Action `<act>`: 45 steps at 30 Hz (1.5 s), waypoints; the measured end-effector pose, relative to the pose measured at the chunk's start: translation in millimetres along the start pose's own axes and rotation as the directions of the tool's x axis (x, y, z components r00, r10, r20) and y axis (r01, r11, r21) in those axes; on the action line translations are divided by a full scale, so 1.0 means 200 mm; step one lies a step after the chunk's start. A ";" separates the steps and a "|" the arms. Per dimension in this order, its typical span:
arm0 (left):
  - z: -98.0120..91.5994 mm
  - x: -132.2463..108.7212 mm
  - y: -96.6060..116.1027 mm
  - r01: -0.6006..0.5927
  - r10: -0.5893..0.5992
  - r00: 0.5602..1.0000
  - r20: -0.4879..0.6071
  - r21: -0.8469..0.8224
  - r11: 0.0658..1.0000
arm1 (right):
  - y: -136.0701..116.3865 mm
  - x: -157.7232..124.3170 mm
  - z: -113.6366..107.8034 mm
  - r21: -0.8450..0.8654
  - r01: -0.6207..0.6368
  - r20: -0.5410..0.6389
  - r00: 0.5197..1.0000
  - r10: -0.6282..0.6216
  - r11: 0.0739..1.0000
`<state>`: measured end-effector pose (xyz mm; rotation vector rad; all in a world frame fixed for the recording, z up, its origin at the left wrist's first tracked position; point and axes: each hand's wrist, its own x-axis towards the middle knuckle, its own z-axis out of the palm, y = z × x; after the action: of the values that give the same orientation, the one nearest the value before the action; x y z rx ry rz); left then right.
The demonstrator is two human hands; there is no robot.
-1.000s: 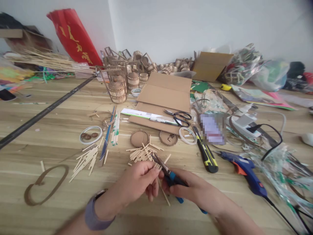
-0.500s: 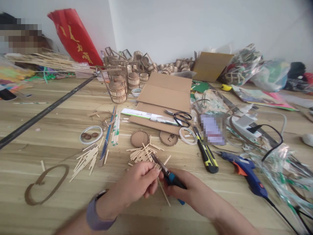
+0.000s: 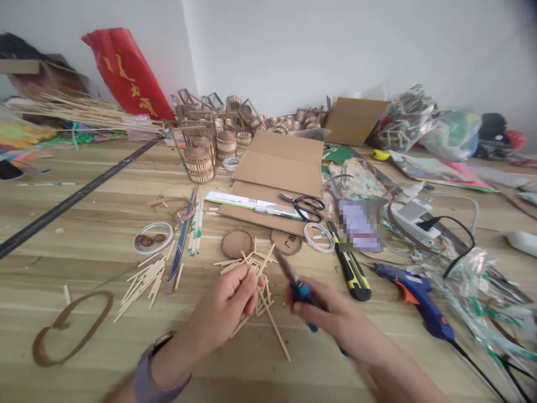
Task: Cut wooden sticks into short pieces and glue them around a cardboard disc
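Note:
My left hand (image 3: 226, 305) is closed in a pinch on thin wooden sticks (image 3: 267, 259), whose ends stick out past the fingertips. In my right hand (image 3: 335, 313) is a pair of pliers (image 3: 289, 272) with blue and black handles, its jaws slightly blurred and apart from the sticks. Below and behind the left fingers lies a loose pile of cut sticks (image 3: 268, 305) on the wooden table. Two round cardboard discs (image 3: 237, 244) with ridged rims lie just beyond the pile.
A glue gun (image 3: 419, 296) and a box cutter (image 3: 350, 266) lie to the right, with scissors (image 3: 304, 204) on cardboard (image 3: 281, 159) ahead. More sticks (image 3: 145, 282) and a brown strip loop (image 3: 75, 324) are at left. Small stick-sided buckets (image 3: 199, 165) stand at the back.
The pliers have drawn away from the sticks to the right. My left hand has shifted slightly left, still pinching sticks. The whole view has moved a little.

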<state>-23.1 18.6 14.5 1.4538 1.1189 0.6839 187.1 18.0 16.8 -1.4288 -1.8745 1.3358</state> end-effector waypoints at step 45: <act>0.12 -0.01 0.00 -0.072 -0.012 0.995 0.099 0.797 0.600 | 0.08 0.03 0.16 -0.510 0.077 -0.163 0.969 -0.184 0.857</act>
<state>-3.0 6.4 9.1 2.2474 1.4135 0.0745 168.2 9.7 -11.9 -1.5666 -2.2245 0.6193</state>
